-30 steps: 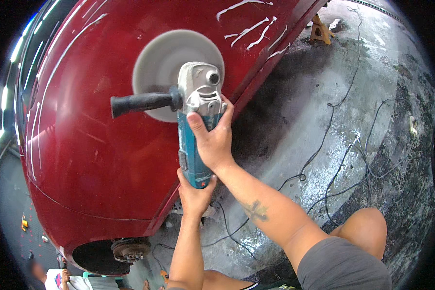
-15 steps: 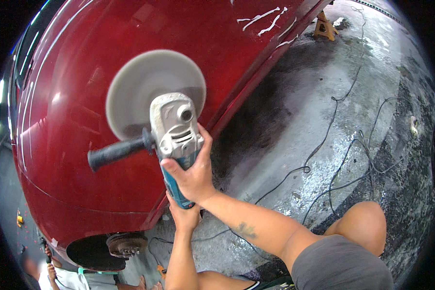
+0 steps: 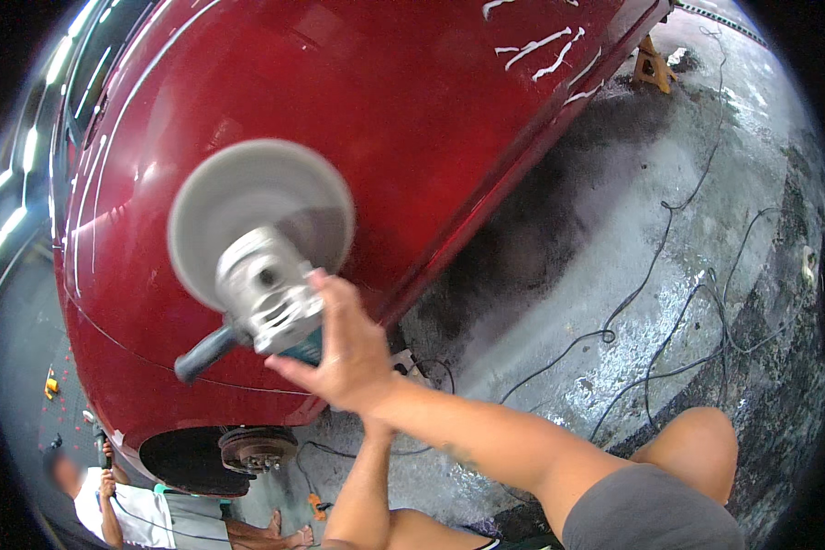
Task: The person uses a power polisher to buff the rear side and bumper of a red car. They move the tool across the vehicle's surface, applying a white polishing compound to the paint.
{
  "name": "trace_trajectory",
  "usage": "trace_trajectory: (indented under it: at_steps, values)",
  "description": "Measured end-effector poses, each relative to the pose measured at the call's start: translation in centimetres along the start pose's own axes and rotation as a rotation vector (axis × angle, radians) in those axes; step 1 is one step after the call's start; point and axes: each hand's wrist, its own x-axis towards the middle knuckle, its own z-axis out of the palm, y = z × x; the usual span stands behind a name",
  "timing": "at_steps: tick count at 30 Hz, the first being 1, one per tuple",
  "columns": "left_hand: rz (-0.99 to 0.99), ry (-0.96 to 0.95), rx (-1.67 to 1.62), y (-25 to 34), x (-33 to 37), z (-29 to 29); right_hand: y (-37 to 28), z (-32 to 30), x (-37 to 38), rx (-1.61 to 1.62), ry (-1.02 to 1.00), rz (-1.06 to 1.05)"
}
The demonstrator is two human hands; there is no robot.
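Observation:
A rotary polisher (image 3: 270,284) with a silver-grey head and teal body is in front of the red car panel (image 3: 412,119). Its round pale pad (image 3: 238,188) is smeared by motion; whether it touches the paint I cannot tell. My right hand (image 3: 348,344) is closed round the body just behind the head, fingers and thumb on either side. Out to the left juts the black side handle (image 3: 209,353), with no hand on it. My left hand (image 3: 379,426) is behind my right wrist by the tool's rear; its fingers are hidden.
White streaks (image 3: 555,50) lie on the panel. A black cable (image 3: 646,280) loops over the wet floor, and a yellow jack stand (image 3: 651,69) stands far right. Below the wheel arch shows a bare brake disc (image 3: 258,449). Another person (image 3: 124,504) holds a dark object lower left.
The polisher has moved left and down across the panel, its head tilting left. My right hand has moved with it. My left hand, earlier visible on the tool's rear, is now mostly hidden.

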Motion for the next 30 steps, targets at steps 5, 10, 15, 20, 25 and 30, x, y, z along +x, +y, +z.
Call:
trace_trajectory:
  at_steps: [5,10,15,20,25,30]
  values:
    - [0.028,0.146,0.295,7.3,3.0,9.2,4.3,-7.8,4.5,0.022,0.113,0.164]
    - [-0.047,0.074,0.361,17.1,7.5,15.5,5.9,-12.7,12.0,0.103,0.237,0.13]
    - [-0.091,-0.012,0.389,22.6,9.9,16.6,5.0,-14.4,16.4,0.235,0.285,0.149]
    - [-0.084,0.095,0.311,20.6,8.4,14.8,4.9,-11.9,14.1,0.071,0.203,0.114]
    - [-0.01,0.11,0.148,17.3,6.9,11.6,3.5,-8.8,11.4,0.021,0.147,0.082]
    - [-0.019,0.126,0.186,14.7,5.9,8.7,3.0,-6.3,8.9,0.056,0.099,0.077]
